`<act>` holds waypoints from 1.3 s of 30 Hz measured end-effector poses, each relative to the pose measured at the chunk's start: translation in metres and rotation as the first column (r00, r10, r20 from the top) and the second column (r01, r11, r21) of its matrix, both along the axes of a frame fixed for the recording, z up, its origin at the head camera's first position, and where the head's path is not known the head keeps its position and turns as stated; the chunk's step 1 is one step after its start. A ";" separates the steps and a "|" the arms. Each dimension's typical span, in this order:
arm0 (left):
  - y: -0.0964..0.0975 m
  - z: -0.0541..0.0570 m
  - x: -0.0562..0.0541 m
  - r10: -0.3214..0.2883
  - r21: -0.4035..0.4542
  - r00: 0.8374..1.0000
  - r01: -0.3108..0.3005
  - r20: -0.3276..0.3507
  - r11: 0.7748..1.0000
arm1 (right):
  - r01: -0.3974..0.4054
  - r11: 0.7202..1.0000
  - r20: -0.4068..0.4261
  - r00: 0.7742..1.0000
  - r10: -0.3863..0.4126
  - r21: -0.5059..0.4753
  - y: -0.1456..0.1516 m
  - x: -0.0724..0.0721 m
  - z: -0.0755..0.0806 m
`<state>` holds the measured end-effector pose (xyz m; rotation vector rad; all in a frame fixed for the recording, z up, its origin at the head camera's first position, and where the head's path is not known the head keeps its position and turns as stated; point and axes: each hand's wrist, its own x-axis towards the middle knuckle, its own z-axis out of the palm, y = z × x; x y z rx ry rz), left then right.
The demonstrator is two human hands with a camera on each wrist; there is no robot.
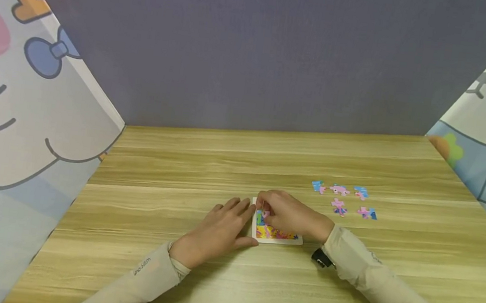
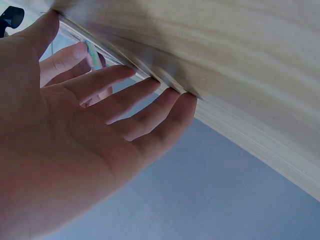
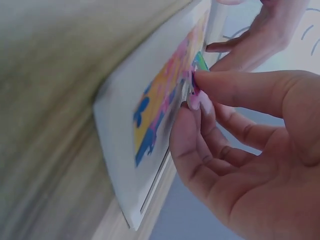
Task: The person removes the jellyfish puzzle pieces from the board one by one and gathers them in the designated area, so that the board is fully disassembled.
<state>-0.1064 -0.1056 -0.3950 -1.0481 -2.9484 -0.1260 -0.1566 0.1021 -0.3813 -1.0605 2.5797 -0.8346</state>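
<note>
- Right hand [image 3: 250, 145], closest up, pinches puzzle piece [image 3: 193, 101] at left part of tray [image 3: 116, 120].
- Left hand [image 1: 221, 227] spread beside tray's left edge.
- Piece likely light, stiff card, could crease; grip by edges.

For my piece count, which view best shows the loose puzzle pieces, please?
The head view, since five loose puzzle pieces lie uncovered on the table; both wrist views show none of them.

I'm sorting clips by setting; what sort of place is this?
Probably a small indoor booth, perhaps a play corner: a wood-grain table, a plain grey backdrop behind it, and cartoon-printed panels on both sides.
</note>
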 end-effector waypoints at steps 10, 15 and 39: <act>0.000 0.000 0.001 -0.004 -0.014 1.000 0.004 -0.006 1.000 | -0.059 0.997 0.084 0.995 0.062 -0.045 0.007 -0.007 0.000; 0.000 0.001 0.001 0.001 -0.020 1.000 -0.001 -0.011 1.000 | -0.084 0.994 0.108 0.990 0.091 -0.071 0.010 -0.008 0.004; 0.002 -0.004 0.002 0.010 -0.020 1.000 -0.011 -0.012 1.000 | 0.046 0.989 -0.066 0.996 -0.056 -0.142 0.035 0.000 0.014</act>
